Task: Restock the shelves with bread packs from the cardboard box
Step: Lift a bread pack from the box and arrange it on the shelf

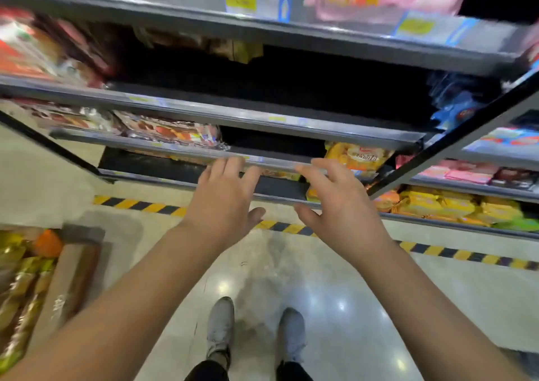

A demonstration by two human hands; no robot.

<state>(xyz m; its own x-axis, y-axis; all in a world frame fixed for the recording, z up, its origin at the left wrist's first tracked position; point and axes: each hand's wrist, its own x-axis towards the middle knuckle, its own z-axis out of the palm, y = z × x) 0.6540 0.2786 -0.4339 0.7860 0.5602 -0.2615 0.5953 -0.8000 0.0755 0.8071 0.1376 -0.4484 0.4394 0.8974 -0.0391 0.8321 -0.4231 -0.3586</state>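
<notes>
Cardboard box (73,269) aside, our left hand (224,194) and right hand (335,202) spread empty at the shelf (140,145) edge; we could knock yellow packs (358,154) off.

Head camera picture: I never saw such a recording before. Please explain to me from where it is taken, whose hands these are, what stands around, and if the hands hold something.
There is no machine here. A person wears one wide camera on the head. It looks forward and down, so you see that person's own arms and, at the bottom, the shoes. The left hand and the right hand are both open with spread fingers and hold nothing. They reach toward the front edge of one of the shelves; whether they touch it, I cannot tell. The shelves carry packaged food, such as the yellow packs on the right, with a dark gap in the middle. On the floor at lower left stands the cardboard box with bread packs inside.
</notes>
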